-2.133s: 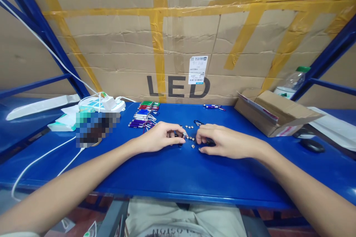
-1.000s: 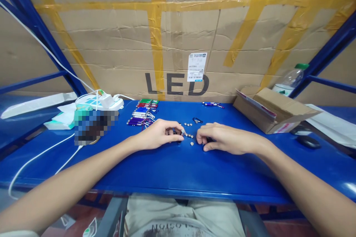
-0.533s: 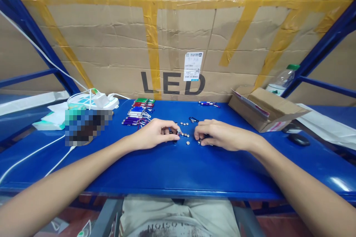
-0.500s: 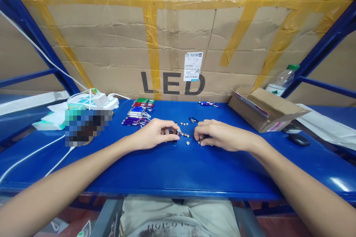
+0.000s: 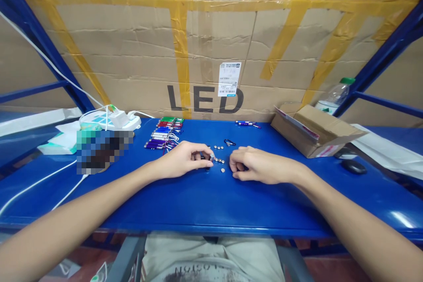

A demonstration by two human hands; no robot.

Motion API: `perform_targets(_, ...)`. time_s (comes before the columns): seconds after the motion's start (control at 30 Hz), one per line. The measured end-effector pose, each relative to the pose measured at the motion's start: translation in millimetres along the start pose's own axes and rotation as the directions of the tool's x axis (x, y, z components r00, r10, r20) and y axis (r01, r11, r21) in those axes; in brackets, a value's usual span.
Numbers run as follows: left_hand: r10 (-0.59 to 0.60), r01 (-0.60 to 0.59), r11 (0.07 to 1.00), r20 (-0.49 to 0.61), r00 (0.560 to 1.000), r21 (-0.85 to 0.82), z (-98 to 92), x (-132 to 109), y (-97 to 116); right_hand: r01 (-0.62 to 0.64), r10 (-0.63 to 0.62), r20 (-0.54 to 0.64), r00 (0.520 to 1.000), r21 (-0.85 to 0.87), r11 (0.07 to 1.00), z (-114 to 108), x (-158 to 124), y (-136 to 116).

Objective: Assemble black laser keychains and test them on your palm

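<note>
Left of the table's middle, my left hand [image 5: 185, 158] is closed around a small dark tube with a silver end [image 5: 212, 157], which looks like part of a mini flashlight; most of it is hidden by the fingers. To the right, my right hand [image 5: 254, 165] is curled with its fingertips pressed down near the tabletop, and whatever they hold is hidden. Between the hands lie several button cells [image 5: 222, 170], small, round and shiny. Beyond them rests a dark carabiner clip [image 5: 229, 142].
Several coloured mini flashlights with clips [image 5: 163, 134] lie in a row at the back left, and blue ones [image 5: 246, 123] at the back. An open cardboard box [image 5: 310, 130], a black mouse [image 5: 354, 166] and a bottle [image 5: 335, 97] are right. A white power strip [image 5: 99, 119] stands left.
My right hand has drawn its fingers in, and the small shiny piece by its fingertips is out of sight. My left hand stays put with the tube.
</note>
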State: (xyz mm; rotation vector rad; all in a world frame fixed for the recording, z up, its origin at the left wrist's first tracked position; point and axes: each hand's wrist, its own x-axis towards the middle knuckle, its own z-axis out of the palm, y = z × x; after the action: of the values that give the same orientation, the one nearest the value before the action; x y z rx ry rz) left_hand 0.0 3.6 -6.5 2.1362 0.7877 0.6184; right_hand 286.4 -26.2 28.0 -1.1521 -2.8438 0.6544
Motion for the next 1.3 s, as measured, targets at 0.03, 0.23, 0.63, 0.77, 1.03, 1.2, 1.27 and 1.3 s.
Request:
perform_targets(0.03,-0.001,0.001,1.000,-0.002,1.000,-0.003,0.1,0.0,0.0,0.008,-0.008,-0.003,1.000,-0.002,1.000,0.9,0.6,-0.7)
perform_targets(0.23,-0.003,0.003,1.000,-0.002,1.000,-0.005,0.2,0.1,-0.2,0.058,-0.062,-0.062,0.996,-0.065,0.996,4.3,2.6,-3.0)
perform_targets(0.63,0.002,-0.002,1.000,0.011,1.000,0.011,-0.6,-0.2,1.7,0.123,-0.133,-0.167,0.977,-0.073,0.990,0.2,3.6,6.9)
perform_targets(0.77,0.005,-0.005,1.000,0.008,1.000,0.013,-0.2,0.0,2.2,0.056,-0.065,-0.124,0.990,-0.078,0.995,-5.8,-1.5,12.0)
perform_targets(1.03,0.000,0.000,1.000,0.002,1.000,0.029,-0.8,-0.7,1.2,0.003,-0.007,-0.052,0.999,-0.077,0.997,-8.2,-3.8,13.3)
perform_targets(1.2,0.004,-0.004,1.000,0.006,1.000,0.027,-0.2,-0.4,0.9,0.022,-0.026,-0.054,0.998,-0.082,0.996,-6.1,-3.1,13.9)
perform_targets(1.27,0.003,-0.003,1.000,0.006,1.000,0.019,-0.1,-0.3,1.3,0.029,-0.034,-0.067,0.997,-0.078,0.997,-4.2,-2.4,14.1)
perform_targets(1.3,0.004,-0.004,1.000,0.007,1.000,0.015,0.0,-0.2,1.5,0.031,-0.036,-0.072,0.997,-0.073,0.997,-3.3,-2.0,13.8)
